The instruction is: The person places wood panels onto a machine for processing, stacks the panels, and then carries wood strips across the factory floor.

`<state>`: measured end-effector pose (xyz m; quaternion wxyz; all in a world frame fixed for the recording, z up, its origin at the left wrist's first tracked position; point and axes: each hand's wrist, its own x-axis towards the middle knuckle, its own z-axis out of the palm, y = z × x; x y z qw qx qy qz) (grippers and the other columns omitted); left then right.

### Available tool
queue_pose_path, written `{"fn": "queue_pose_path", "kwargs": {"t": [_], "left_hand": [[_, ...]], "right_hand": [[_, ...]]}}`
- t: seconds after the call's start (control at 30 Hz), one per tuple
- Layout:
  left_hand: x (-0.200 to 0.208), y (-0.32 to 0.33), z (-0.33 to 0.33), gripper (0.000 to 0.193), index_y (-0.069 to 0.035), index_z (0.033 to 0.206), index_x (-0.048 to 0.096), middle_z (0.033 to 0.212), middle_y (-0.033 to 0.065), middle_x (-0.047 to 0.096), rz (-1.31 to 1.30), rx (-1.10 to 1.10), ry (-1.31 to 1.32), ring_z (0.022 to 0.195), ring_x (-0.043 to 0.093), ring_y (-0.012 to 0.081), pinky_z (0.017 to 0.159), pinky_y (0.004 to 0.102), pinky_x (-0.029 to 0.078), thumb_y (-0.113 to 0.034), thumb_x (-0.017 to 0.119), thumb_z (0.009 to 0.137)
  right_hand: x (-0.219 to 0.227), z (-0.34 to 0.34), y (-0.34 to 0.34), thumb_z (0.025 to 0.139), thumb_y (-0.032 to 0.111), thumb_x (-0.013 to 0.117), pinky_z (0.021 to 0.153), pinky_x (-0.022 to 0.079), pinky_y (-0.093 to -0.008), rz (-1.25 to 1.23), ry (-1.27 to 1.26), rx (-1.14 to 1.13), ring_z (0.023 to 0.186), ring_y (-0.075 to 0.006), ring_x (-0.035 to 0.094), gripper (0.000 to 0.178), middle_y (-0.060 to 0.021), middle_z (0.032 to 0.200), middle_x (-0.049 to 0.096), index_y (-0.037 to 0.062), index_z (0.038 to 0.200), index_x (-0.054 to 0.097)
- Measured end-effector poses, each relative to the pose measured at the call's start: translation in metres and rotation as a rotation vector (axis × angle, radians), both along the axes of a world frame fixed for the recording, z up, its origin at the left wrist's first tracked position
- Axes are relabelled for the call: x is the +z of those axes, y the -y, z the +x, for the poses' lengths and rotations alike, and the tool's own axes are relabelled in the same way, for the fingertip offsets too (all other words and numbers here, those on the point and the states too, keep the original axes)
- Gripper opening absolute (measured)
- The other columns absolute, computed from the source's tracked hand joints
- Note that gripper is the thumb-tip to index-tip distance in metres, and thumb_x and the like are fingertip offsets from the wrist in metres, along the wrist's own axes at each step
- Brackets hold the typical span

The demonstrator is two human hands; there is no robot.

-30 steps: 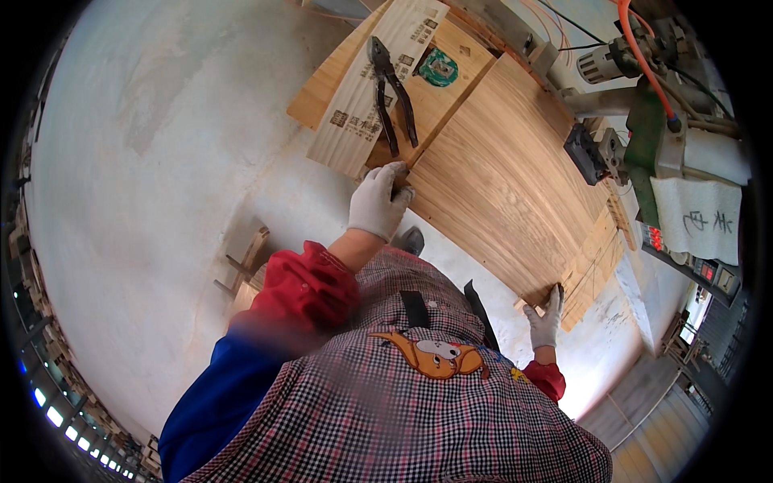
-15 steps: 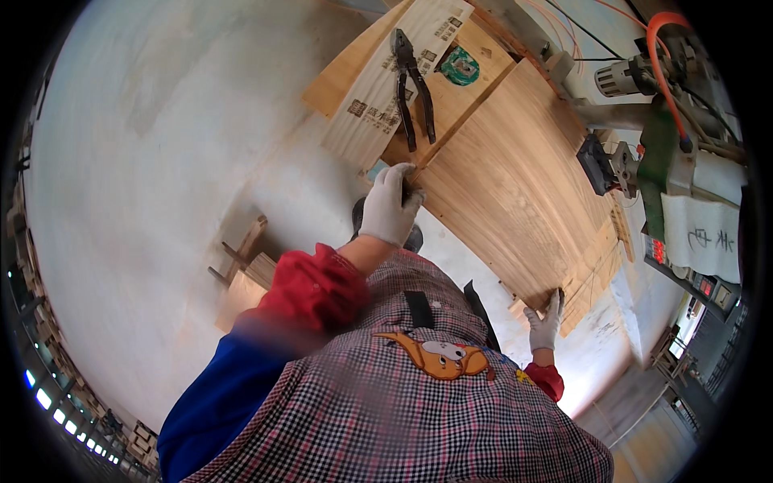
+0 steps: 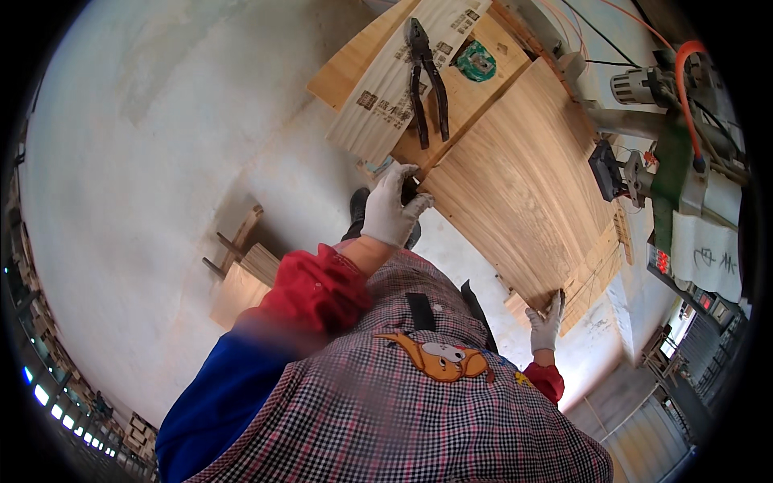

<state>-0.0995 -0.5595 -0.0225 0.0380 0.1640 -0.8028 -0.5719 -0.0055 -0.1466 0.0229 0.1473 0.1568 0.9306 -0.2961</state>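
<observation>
Board (image 3: 523, 177), flat, right of pliers (image 3: 422, 52): prob. stiff, fairly light, bit slick; best held at opp. edges. L hand (image 3: 389, 211) curled by near-left corner, can't tell if pinching; R hand (image 3: 546, 324) spread at near-right corner.

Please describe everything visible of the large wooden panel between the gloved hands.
The panel looks wooden: broad, light brown, with streaked grain. It lies flat, a dark line parting it from the board on its left. The right hand touches its near right corner; the left hand is at its near left corner, contact unclear.
</observation>
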Motion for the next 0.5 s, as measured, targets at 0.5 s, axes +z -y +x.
{"fn": "queue_pose_path", "kwargs": {"t": [0.5], "left_hand": [[0.001, 0.0, -0.002, 0.044, -0.002, 0.108, 0.052, 0.09, 0.0116, 0.06, 0.067, 0.011, 0.039, 0.079, 0.059, 0.0195, 0.072, 0.029, 0.047, -0.008, 0.072, 0.069]], "right_hand": [[-0.003, 0.003, -0.006, 0.071, 0.016, 0.072, 0.091, 0.044, -0.0352, -0.01, 0.007, 0.016, 0.128, -0.0251, 0.029, 0.084, -0.0106, 0.143, 0.019, 0.0063, 0.139, 0.023]]}}
